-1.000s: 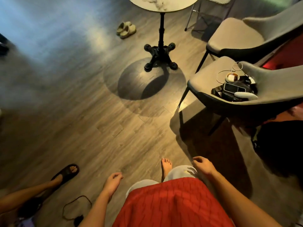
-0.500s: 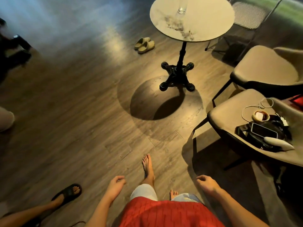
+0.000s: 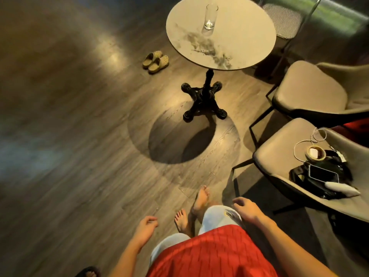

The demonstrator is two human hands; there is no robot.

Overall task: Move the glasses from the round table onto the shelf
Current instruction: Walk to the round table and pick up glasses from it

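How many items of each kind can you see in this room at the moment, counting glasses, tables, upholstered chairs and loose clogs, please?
Glasses: 1, a tall clear glass upright on the round table
Round tables: 1
Upholstered chairs: 2, near chair, far chair
Loose clogs: 2, one pair on the floor
Total: 6

Left hand (image 3: pixel 146 226) and right hand (image 3: pixel 246 209) hang empty, fingers loose.

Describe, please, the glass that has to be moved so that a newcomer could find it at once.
Find the round table on its black pedestal base, beyond the two upholstered chairs. On its far side stands a tall clear glass, upright. It is the only object on the tabletop, beside the dark marbled streak.
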